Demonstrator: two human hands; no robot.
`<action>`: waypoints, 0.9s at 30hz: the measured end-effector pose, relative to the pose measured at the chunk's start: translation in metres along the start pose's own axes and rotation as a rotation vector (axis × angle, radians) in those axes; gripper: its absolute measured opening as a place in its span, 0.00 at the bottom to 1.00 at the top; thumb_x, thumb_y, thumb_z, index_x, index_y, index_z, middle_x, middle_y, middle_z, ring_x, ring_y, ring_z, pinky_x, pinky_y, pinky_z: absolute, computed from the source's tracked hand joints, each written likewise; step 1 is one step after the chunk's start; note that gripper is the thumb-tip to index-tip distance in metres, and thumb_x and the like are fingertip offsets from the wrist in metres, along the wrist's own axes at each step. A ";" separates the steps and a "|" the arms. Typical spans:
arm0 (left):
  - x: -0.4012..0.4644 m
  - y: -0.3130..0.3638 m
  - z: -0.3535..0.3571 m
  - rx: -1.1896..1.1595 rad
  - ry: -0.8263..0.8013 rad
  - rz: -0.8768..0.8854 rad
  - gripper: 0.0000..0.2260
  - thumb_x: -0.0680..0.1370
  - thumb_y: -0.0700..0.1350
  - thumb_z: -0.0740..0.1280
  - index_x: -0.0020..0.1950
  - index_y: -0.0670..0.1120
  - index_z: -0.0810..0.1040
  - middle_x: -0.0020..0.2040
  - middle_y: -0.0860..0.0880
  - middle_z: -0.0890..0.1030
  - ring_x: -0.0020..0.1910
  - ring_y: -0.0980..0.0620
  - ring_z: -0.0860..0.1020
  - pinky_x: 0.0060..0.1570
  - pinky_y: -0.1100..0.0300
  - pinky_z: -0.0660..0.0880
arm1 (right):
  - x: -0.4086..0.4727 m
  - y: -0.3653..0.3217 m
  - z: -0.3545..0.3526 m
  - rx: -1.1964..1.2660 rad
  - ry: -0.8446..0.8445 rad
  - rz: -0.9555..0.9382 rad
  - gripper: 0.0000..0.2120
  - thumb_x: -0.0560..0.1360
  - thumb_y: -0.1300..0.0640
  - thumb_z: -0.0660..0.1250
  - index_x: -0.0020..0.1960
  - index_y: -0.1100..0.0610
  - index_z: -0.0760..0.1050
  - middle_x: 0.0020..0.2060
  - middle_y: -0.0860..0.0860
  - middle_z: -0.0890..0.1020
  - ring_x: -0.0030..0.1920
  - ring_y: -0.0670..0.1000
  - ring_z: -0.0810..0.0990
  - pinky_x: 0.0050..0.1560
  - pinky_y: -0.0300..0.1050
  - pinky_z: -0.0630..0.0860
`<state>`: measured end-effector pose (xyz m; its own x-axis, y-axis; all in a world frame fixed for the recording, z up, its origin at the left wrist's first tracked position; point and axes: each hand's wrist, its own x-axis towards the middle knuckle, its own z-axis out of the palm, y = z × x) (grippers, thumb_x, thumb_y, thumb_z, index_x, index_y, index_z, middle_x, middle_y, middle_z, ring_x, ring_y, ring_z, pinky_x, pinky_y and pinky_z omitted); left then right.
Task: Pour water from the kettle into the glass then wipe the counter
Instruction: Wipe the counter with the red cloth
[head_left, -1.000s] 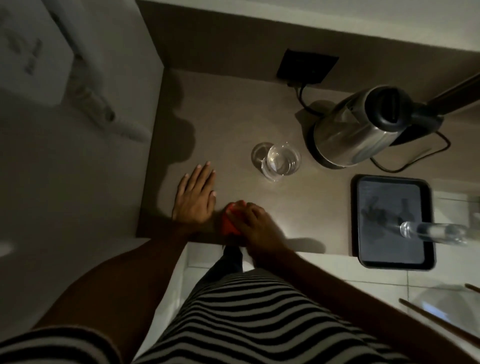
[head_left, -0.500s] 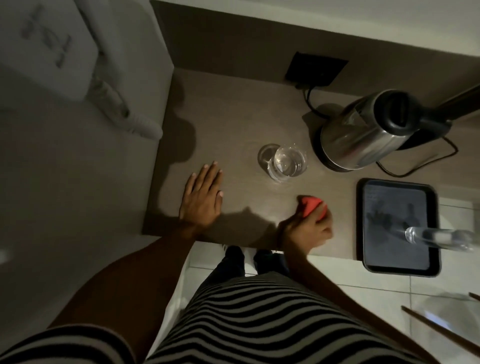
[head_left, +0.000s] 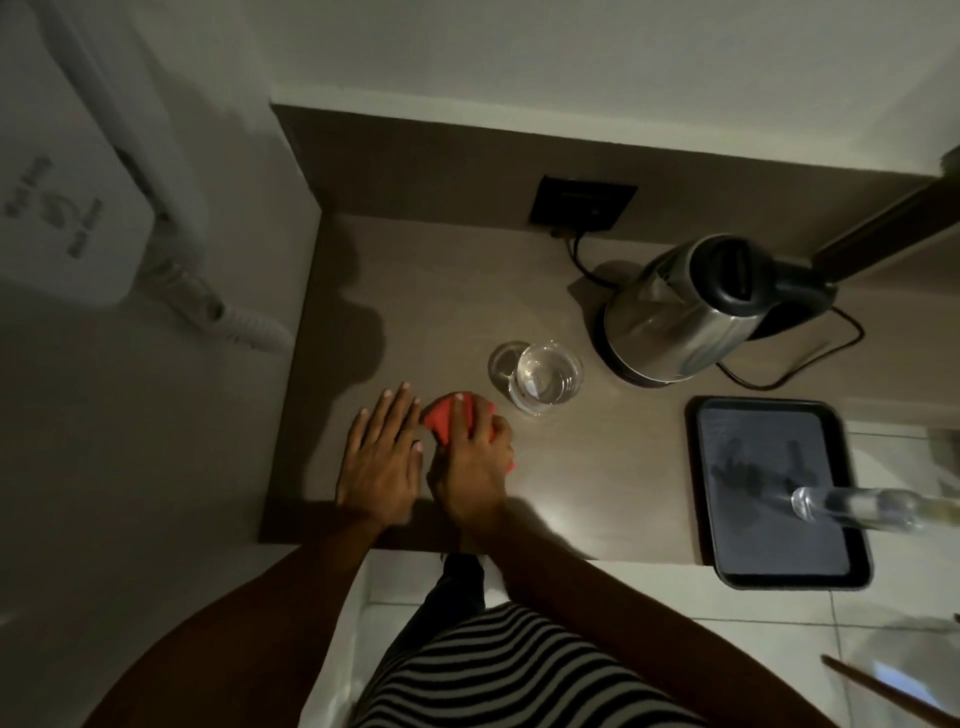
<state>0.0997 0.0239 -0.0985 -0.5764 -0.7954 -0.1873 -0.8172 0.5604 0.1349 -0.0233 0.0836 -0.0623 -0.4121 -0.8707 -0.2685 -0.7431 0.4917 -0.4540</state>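
Pouring done: glass (head_left: 543, 376) holding water, kettle (head_left: 685, 312) back on its base. Wiping under way, table (head_left: 467, 291) mostly left. Right hand (head_left: 470, 457) pressed on red cloth (head_left: 447, 418); left hand (head_left: 382, 457) flat, empty, just beside.

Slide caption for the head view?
Right hand wipes counter with red cloth beside filled glass; left hand rests flat.

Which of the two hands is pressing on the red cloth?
The right hand, fingers spread over the red cloth. The left hand lies flat on the bare counter beside it.
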 end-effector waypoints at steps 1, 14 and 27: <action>0.000 0.000 0.000 0.002 -0.001 0.001 0.27 0.80 0.53 0.46 0.79 0.48 0.48 0.81 0.49 0.49 0.80 0.49 0.49 0.78 0.47 0.48 | 0.000 0.008 -0.002 -0.010 -0.034 -0.126 0.38 0.67 0.55 0.73 0.74 0.56 0.63 0.71 0.61 0.68 0.64 0.68 0.69 0.56 0.66 0.74; 0.000 -0.011 0.000 -0.066 -0.010 0.038 0.25 0.81 0.52 0.44 0.78 0.50 0.48 0.81 0.49 0.55 0.80 0.49 0.53 0.77 0.46 0.54 | -0.035 0.167 -0.076 -0.246 -0.109 -0.398 0.40 0.62 0.56 0.73 0.74 0.54 0.66 0.72 0.59 0.70 0.64 0.66 0.72 0.61 0.62 0.73; 0.002 -0.005 -0.003 -0.048 -0.004 0.026 0.26 0.81 0.54 0.46 0.79 0.50 0.54 0.81 0.51 0.54 0.80 0.50 0.53 0.77 0.48 0.52 | -0.076 0.084 0.008 0.089 0.228 0.030 0.36 0.62 0.59 0.76 0.69 0.57 0.71 0.64 0.67 0.74 0.55 0.71 0.75 0.51 0.65 0.78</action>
<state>0.1031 0.0186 -0.0969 -0.5975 -0.7797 -0.1871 -0.8010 0.5691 0.1860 -0.0502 0.1908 -0.0864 -0.5490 -0.8311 -0.0888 -0.6834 0.5075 -0.5248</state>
